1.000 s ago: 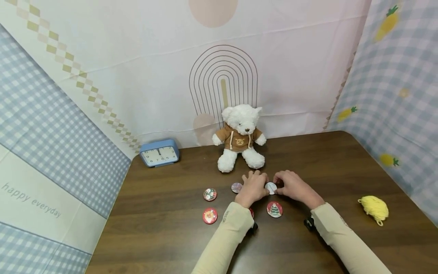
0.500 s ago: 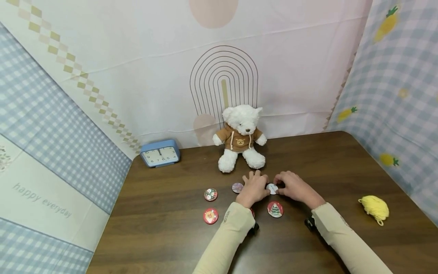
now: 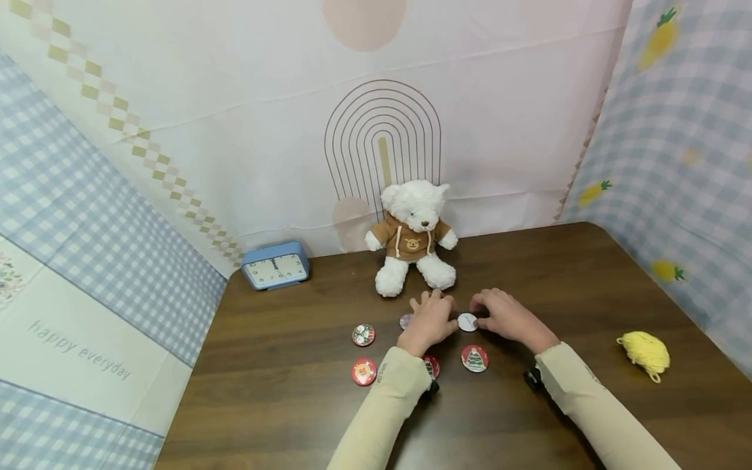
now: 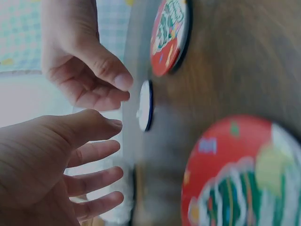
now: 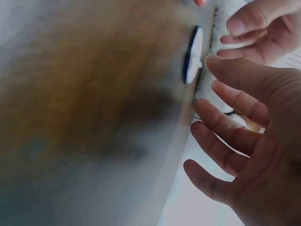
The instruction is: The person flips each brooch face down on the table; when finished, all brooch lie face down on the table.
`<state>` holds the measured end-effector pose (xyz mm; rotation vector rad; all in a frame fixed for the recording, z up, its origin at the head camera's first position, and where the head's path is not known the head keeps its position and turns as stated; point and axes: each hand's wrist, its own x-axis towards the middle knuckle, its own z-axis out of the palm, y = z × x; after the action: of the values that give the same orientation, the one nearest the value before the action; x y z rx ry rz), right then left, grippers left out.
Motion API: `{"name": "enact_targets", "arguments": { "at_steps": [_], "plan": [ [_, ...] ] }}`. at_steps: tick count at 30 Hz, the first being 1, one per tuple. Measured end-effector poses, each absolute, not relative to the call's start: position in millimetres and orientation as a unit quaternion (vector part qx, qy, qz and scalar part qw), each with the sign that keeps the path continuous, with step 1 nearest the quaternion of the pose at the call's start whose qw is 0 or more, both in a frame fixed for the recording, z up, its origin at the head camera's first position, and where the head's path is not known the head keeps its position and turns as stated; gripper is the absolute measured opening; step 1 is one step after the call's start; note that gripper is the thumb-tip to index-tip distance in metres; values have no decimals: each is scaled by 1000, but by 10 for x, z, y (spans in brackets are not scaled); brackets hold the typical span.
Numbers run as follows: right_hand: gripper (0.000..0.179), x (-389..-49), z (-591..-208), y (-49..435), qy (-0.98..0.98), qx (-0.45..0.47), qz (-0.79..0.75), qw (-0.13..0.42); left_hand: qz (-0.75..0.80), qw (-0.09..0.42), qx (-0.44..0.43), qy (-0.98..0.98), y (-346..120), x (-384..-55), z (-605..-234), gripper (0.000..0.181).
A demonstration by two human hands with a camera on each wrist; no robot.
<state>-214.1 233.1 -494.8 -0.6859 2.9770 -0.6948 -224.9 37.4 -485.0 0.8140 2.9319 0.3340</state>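
A small round white badge [image 3: 467,322] with a thin line across it lies on the table between the two hands. My left hand [image 3: 431,318] is just left of it, fingers spread and relaxed in the left wrist view, holding nothing. On the other side my right hand [image 3: 506,316] has its thumb tip close to the badge's edge; the right wrist view shows its fingers [image 5: 225,125] apart and loosely bent, gripping nothing. A purplish badge [image 3: 405,321] is partly hidden behind the left hand. Nearer lie a red tree badge [image 3: 474,358] and another red badge [image 3: 431,367], partly covered by the left sleeve.
Two more badges, a green-and-red one [image 3: 363,335] and a red one [image 3: 364,372], lie to the left. A white teddy bear [image 3: 414,238] in a brown hoodie sits behind the hands. A blue clock [image 3: 275,266] stands back left; yellow yarn [image 3: 644,352] lies right.
My left hand has drawn slightly left, away from the white badge, uncovering more of the red badge by its sleeve. The right hand has barely moved, and the white badge stays in place.
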Motion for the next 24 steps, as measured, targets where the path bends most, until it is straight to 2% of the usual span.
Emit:
{"name": "enact_targets", "arguments": {
  "at_steps": [10,16,24],
  "plan": [
    [16,-2188,-4851,2140,935,-234,-265,-8,136,43,246,959,41,-2234,-4789,34],
    [21,-2212,-4865,1992,931,-230,-285,-9,153,51,232,959,-120,-2210,-4781,33],
    [23,-2195,-4895,1737,924,-251,-287,3,163,22,225,960,-332,-2158,-4787,30]
  ]
}}
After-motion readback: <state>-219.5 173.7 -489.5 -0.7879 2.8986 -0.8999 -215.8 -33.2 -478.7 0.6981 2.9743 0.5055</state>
